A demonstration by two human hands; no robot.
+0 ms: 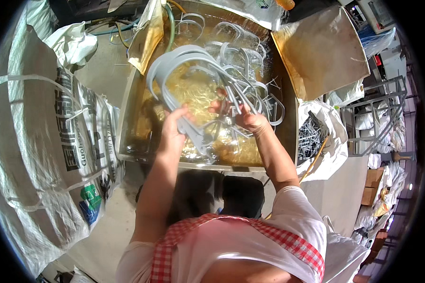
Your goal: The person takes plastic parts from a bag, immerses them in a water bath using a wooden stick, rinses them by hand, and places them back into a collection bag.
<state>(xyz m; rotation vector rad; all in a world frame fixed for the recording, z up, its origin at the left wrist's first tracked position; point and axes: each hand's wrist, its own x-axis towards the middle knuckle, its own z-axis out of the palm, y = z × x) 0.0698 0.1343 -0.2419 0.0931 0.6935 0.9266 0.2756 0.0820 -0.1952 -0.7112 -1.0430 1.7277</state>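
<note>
A bundle of grey curved plastic strips (189, 53) arches over the yellowish water (193, 92) of a large tub (123, 134). My left hand (175, 123) is closed around the bundle's left side, thumb on top. On the right, my right hand (251, 119) grips the thin ends of the strips, its fingers partly hidden behind them. More grey curved pieces (238, 59) lie in the water along the tub's far and right sides. Thin offcut-like bits stick out close to my right hand.
Big white woven sacks (28, 137) line the left. Right of the tub stands an open white sack (333, 153) of grey scraps (310, 134). A stained board (323, 54) leans at the far right corner, a green hose (170, 28) at the far left. Beyond is a metal frame (380, 115).
</note>
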